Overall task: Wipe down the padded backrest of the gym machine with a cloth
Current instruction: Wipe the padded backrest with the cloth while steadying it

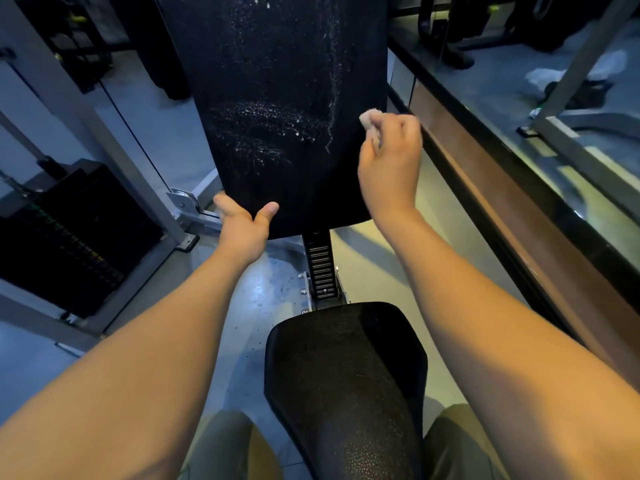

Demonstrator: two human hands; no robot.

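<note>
The black padded backrest stands upright ahead of me, streaked and speckled with white droplets across its middle and right side. My right hand is at the pad's right edge and grips a small bunched pale cloth, most of it hidden in my fingers. My left hand holds the backrest's lower left corner, thumb on the front face and fingers behind the edge.
The black padded seat is below, between my knees, joined to the backrest by a notched adjustment post. A weight stack and grey frame stand at the left. A mirror wall with a dark ledge runs along the right.
</note>
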